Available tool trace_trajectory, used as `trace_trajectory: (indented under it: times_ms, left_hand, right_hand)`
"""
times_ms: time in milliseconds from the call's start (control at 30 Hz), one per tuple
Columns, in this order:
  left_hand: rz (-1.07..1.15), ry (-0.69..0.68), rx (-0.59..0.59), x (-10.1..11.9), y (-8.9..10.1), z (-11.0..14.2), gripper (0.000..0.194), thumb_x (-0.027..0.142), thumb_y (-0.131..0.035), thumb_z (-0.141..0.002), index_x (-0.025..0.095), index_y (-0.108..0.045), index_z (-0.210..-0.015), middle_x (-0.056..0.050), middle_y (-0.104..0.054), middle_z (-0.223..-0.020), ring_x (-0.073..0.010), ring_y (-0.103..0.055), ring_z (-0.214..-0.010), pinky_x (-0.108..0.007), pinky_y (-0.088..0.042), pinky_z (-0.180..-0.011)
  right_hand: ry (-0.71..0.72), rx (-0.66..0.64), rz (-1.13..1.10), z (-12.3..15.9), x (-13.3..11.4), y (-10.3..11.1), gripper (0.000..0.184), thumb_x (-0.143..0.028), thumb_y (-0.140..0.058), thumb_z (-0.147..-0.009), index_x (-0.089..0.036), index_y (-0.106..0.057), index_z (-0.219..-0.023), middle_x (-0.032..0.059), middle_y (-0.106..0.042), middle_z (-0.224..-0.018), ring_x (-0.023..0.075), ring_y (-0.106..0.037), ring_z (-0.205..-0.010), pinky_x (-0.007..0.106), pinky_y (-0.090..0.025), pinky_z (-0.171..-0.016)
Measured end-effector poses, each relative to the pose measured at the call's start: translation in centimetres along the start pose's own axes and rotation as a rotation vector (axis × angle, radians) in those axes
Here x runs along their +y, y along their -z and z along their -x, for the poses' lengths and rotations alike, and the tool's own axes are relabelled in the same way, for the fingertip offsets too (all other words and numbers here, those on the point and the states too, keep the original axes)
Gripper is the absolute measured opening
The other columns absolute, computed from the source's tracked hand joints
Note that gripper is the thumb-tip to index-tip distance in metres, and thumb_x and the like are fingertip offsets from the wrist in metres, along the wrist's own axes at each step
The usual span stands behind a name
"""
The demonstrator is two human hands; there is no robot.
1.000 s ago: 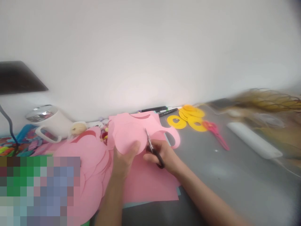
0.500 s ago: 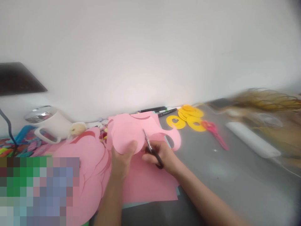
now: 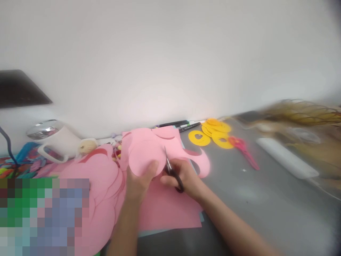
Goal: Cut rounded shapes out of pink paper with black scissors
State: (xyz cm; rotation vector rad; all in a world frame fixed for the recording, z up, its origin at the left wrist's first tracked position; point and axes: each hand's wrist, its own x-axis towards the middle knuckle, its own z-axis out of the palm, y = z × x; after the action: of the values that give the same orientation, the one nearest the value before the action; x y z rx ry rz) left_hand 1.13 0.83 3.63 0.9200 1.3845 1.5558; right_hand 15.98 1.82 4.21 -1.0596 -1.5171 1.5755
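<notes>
My left hand [image 3: 138, 181] pinches a rounded pink paper piece [image 3: 145, 154], thumb on its lower edge, holding it above the table. My right hand [image 3: 183, 176] grips black-handled scissors [image 3: 172, 170], whose blades point up into the pink paper along its right side. A curved pink offcut strip [image 3: 199, 160] hangs to the right of the scissors. Beneath both hands lies a stack of pink sheets [image 3: 165, 209].
Pink cut-outs [image 3: 101, 177] pile up at the left. A white mug [image 3: 57, 140] stands at the back left. Yellow paper rings [image 3: 210, 135], markers [image 3: 183, 125], red scissors [image 3: 243, 149] and a white roll [image 3: 287, 158] lie on the grey table [image 3: 253, 199]. The lower left is pixelated.
The curved pink offcut has swung out further right and down. The pink piece has turned slightly in my left hand; the scissors stay at its right edge.
</notes>
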Motion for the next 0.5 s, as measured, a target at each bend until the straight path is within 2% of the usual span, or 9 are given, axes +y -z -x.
trace_trajectory:
  times_ms: [100,300,500]
  left_hand:
    - [0.007,0.023,-0.017,0.11,0.13,0.01,0.051,0.026,-0.082,-0.05,0.018,-0.067,-0.098,-0.007,-0.068,-0.094,-0.0264,-0.063,-0.09,-0.034,-0.055,-0.068]
    - [0.002,0.021,-0.013,0.43,0.05,0.19,0.05,0.028,-0.083,-0.049,0.018,-0.069,-0.096,-0.008,-0.068,-0.096,-0.028,-0.061,-0.098,-0.034,-0.054,-0.074]
    - [-0.017,0.043,-0.029,0.19,0.22,0.04,0.05,0.027,-0.083,-0.05,0.017,-0.069,-0.097,-0.005,-0.066,-0.084,-0.0234,-0.062,-0.083,-0.036,-0.054,-0.073]
  right_hand:
    - [0.013,-0.001,0.044,0.01,-0.3,0.04,0.049,-0.052,-0.078,-0.059,-0.018,-0.043,-0.059,-0.0047,-0.042,-0.056,0.008,-0.034,-0.051,0.021,-0.028,-0.044]
    - [0.006,-0.012,0.046,0.06,-0.59,0.02,0.05,-0.054,-0.078,-0.058,-0.019,-0.043,-0.059,-0.0041,-0.042,-0.057,0.0084,-0.034,-0.052,0.021,-0.028,-0.045]
    - [-0.001,-0.032,0.043,0.04,-0.42,0.12,0.048,-0.05,-0.08,-0.058,-0.018,-0.044,-0.06,-0.0048,-0.042,-0.057,0.0083,-0.034,-0.052,0.021,-0.028,-0.046]
